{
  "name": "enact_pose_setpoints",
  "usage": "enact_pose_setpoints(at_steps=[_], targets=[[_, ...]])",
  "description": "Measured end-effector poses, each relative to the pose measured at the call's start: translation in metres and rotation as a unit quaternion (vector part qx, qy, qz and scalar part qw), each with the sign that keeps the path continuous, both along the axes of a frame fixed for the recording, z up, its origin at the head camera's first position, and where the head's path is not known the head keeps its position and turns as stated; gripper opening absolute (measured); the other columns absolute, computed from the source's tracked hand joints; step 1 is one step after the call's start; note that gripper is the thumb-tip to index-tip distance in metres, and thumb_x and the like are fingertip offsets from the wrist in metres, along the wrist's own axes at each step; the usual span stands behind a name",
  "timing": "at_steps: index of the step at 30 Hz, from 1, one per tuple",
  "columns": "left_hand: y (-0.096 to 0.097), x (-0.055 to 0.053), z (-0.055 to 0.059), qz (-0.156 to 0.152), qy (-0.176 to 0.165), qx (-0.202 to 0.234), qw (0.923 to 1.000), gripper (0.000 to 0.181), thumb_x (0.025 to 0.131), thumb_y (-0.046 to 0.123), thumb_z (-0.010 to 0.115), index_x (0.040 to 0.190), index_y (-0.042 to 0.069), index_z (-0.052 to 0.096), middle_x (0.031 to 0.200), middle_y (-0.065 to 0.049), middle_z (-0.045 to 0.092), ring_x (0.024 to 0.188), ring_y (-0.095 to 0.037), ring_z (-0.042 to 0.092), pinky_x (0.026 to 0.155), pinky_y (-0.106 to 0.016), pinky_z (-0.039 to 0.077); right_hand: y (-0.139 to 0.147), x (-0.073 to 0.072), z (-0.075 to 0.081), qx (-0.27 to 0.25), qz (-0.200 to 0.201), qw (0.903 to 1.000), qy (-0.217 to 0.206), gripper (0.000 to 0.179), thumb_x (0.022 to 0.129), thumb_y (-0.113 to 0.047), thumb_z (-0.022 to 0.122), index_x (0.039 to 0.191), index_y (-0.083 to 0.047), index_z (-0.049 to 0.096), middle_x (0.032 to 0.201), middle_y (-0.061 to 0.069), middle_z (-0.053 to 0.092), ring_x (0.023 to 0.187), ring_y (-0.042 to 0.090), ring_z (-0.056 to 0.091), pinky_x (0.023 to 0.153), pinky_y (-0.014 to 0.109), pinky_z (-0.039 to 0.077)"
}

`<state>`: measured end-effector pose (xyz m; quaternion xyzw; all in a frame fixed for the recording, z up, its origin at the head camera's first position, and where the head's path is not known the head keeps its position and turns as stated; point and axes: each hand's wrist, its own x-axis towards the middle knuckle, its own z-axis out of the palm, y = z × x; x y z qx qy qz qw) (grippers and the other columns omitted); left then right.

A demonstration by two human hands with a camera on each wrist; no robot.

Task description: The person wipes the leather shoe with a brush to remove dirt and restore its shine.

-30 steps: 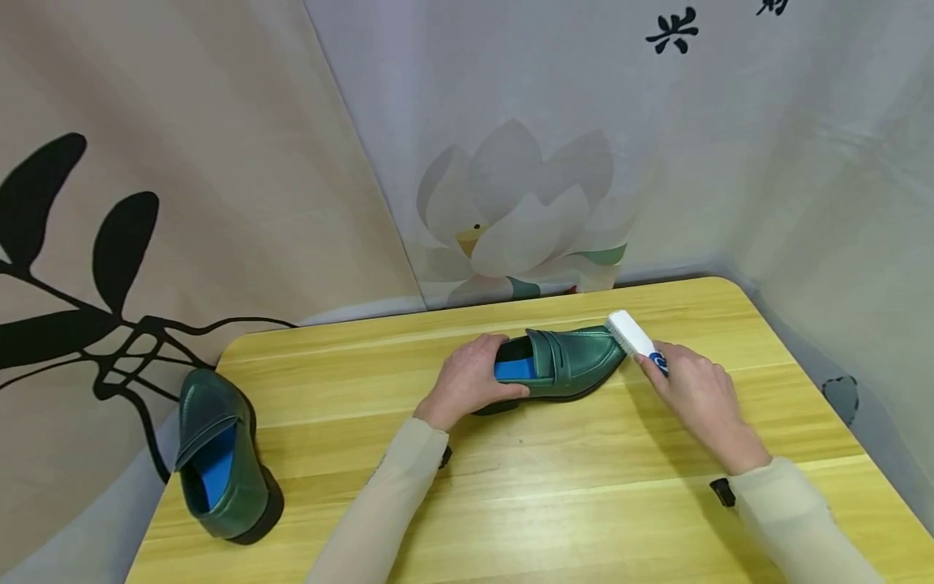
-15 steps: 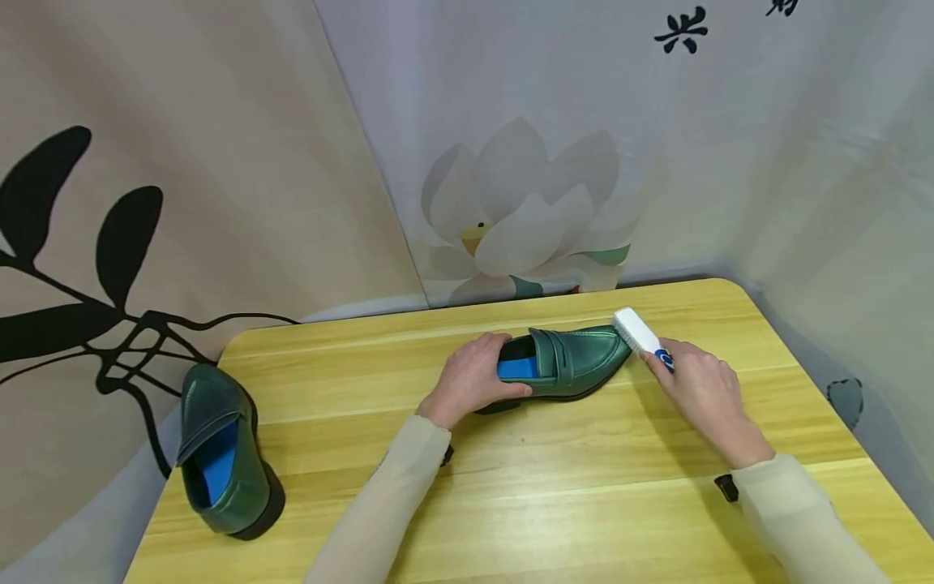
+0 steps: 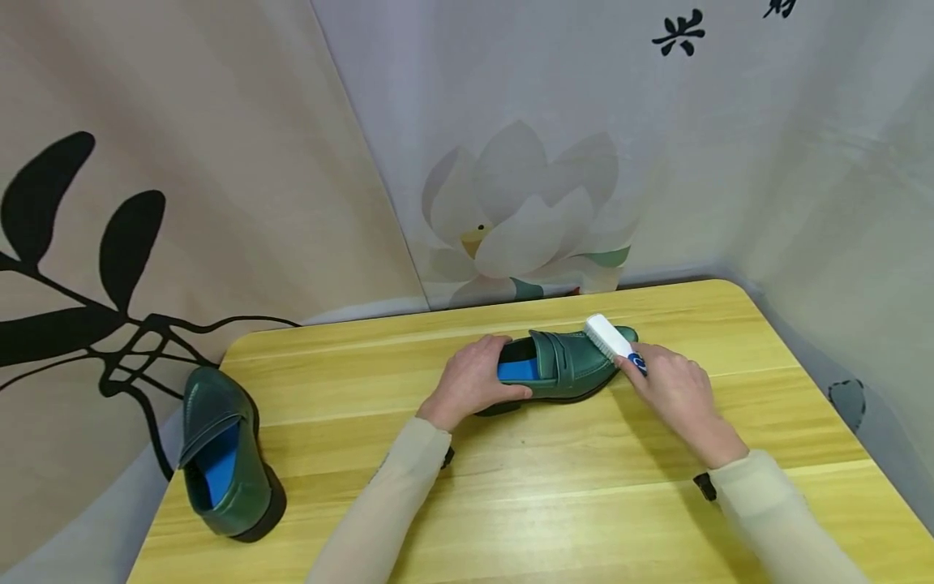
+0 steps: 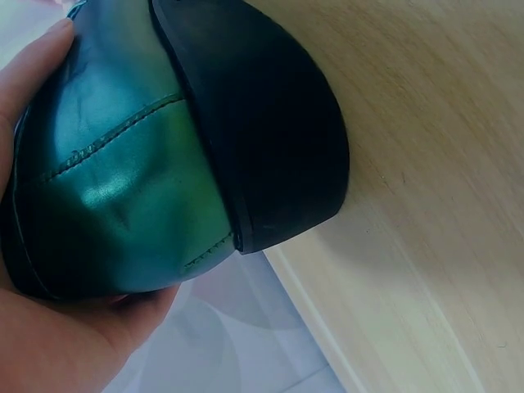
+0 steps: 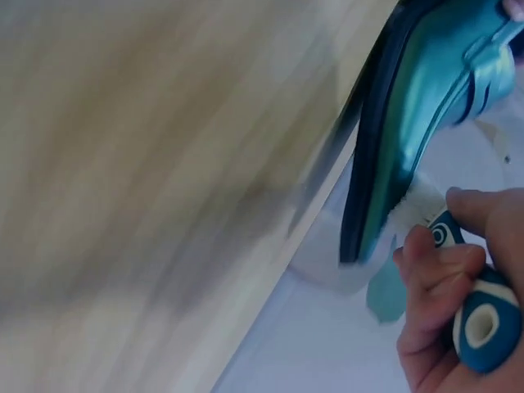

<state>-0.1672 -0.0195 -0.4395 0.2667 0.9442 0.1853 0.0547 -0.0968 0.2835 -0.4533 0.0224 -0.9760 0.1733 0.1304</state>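
A green loafer (image 3: 584, 361) with a blue insole lies on the wooden table, its toe to the right. My left hand (image 3: 474, 377) grips it round the heel; the left wrist view shows the green heel leather (image 4: 123, 180) and black heel block (image 4: 270, 131) close up. In my right hand (image 3: 674, 393) is a scrub brush (image 3: 609, 337) with a white head and a blue-and-white handle (image 5: 487, 323). Its bristles lie against the upper near the toe. The fingers of the right hand (image 5: 446, 286) curl round the handle.
A second green loafer (image 3: 226, 462), also with a blue insole, stands at the left edge of the wooden table (image 3: 569, 495). Behind the table hangs a pale curtain (image 3: 525, 146) printed with a flower and dark leaves.
The right hand has moved the brush left from the toe tip onto the top of the toe, after a slight shift right. The left hand keeps its hold on the loafer.
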Motion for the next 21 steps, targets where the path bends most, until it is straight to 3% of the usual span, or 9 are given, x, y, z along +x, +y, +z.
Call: enact_pose_setpoints(at_steps=[5, 12, 18, 21], targets=[[-0.001, 0.001, 0.000, 0.000, 0.004, 0.003, 1.0000, 0.092, 0.079, 0.062, 0.083, 0.148, 0.009, 0.054, 0.145, -0.010, 0.059, 0.123, -0.030, 0.062, 0.101, -0.048, 0.052, 0.012, 0.000, 0.004, 0.000, -0.025, 0.9997, 0.008, 0.041, 0.101, -0.030, 0.070, 0.122, 0.006, 0.070, 0.097, 0.025, 0.073, 0.063, 0.032, 0.061, 0.047, 0.048, 0.046], [0.000, 0.001, -0.001, -0.002, 0.007, 0.010, 0.9999, 0.092, 0.079, 0.062, 0.084, 0.147, 0.009, 0.054, 0.143, -0.010, 0.060, 0.120, -0.030, 0.063, 0.099, -0.048, 0.052, 0.007, 0.005, 0.002, 0.009, 0.027, 0.9996, 0.008, 0.038, 0.099, -0.032, 0.071, 0.116, 0.001, 0.072, 0.096, 0.020, 0.073, 0.063, 0.027, 0.060, 0.047, 0.041, 0.045], [0.000, 0.001, 0.000, -0.003, 0.007, 0.011, 0.9999, 0.092, 0.079, 0.061, 0.084, 0.147, 0.009, 0.054, 0.144, -0.011, 0.060, 0.121, -0.031, 0.063, 0.099, -0.049, 0.052, 0.026, 0.005, 0.004, 0.006, -0.032, 0.9995, -0.001, 0.044, 0.101, -0.031, 0.070, 0.124, 0.007, 0.069, 0.103, 0.029, 0.072, 0.065, 0.034, 0.062, 0.049, 0.049, 0.047], [0.000, 0.000, -0.001, -0.003, 0.006, 0.012, 0.9999, 0.091, 0.079, 0.061, 0.084, 0.147, 0.009, 0.054, 0.143, -0.011, 0.060, 0.120, -0.030, 0.063, 0.099, -0.048, 0.052, 0.032, 0.006, 0.005, 0.004, -0.040, 0.9992, -0.001, 0.045, 0.101, -0.031, 0.069, 0.124, 0.008, 0.069, 0.103, 0.029, 0.072, 0.067, 0.035, 0.063, 0.051, 0.051, 0.048]])
